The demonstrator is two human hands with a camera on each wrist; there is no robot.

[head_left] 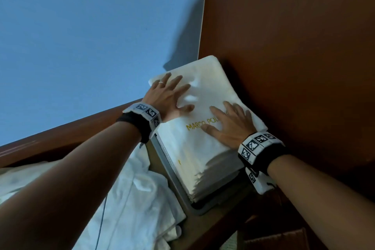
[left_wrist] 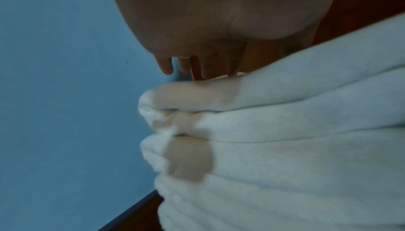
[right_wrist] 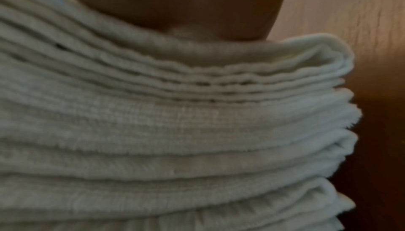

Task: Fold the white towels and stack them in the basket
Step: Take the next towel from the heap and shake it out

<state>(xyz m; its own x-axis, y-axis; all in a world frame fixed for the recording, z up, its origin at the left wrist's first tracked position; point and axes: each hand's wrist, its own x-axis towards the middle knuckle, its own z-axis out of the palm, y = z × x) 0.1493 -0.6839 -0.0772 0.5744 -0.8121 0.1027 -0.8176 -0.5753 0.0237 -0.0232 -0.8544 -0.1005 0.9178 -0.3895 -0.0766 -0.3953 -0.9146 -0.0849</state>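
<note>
A tall stack of folded white towels (head_left: 205, 148) fills a grey basket (head_left: 178, 184) in the corner beside a brown wooden panel. The top towel carries yellow lettering. My left hand (head_left: 170, 95) lies flat with spread fingers on the far left part of the top towel. On the near right part, over the lettering, my right hand (head_left: 229, 124) presses flat, fingers straight. The left wrist view shows the stack's folded edges (left_wrist: 285, 148) under my palm (left_wrist: 208, 18). In the right wrist view, layered towel edges (right_wrist: 175, 131) fill the frame below my palm (right_wrist: 175, 1).
Loose, crumpled white towels (head_left: 134, 199) lie to the left of the basket. A brown wooden panel (head_left: 294, 46) rises right behind the stack. A blue wall (head_left: 81, 36) stands at the back left, above a brown wooden rail (head_left: 60, 138).
</note>
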